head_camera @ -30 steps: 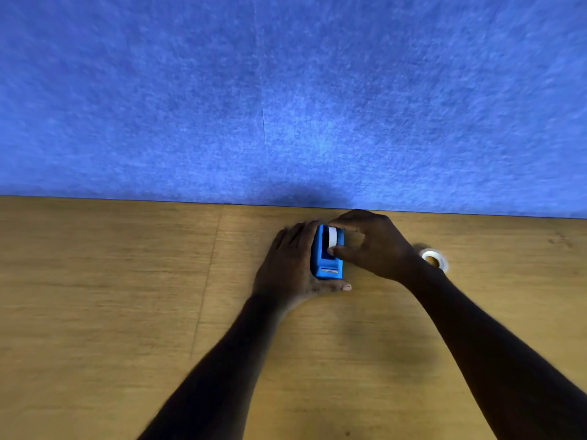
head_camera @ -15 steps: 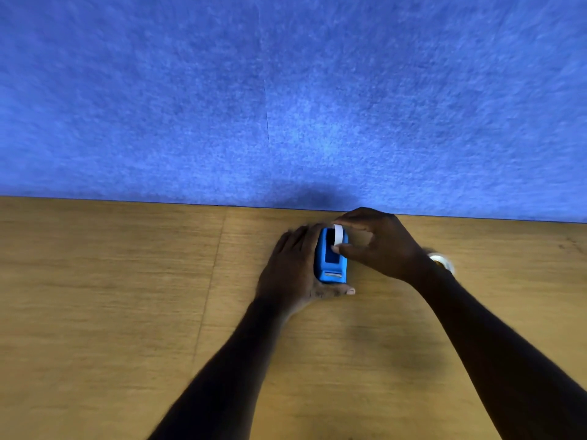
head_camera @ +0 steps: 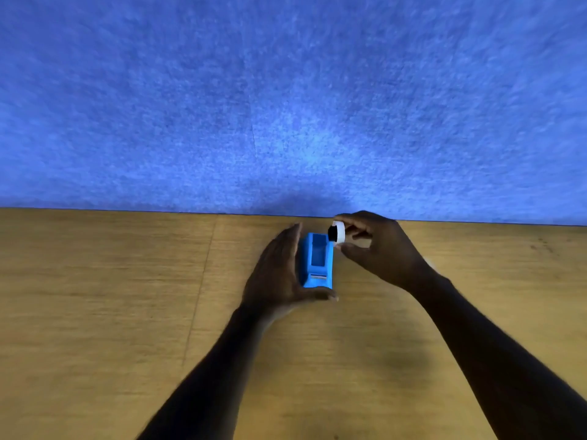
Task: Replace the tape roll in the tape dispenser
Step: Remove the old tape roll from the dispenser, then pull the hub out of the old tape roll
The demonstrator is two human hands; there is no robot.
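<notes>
A blue tape dispenser (head_camera: 317, 262) lies on the wooden table (head_camera: 111, 296) near the blue wall. Its roll bay shows blue and hollow. My left hand (head_camera: 279, 274) cups the dispenser from the left, fingers along its side and thumb under its near end. My right hand (head_camera: 378, 249) pinches a small white tape roll with a black core (head_camera: 337, 232), held just above and right of the dispenser's far end. The spare roll seen earlier on the right is hidden behind my right wrist.
A blue felt wall panel (head_camera: 286, 106) rises straight behind the table's far edge, close behind the dispenser. Bare wood stretches left, right and toward me.
My right hand has lifted the white roll out of the dispenser and up to the right. The left hand has loosened a little but stays against the dispenser.
</notes>
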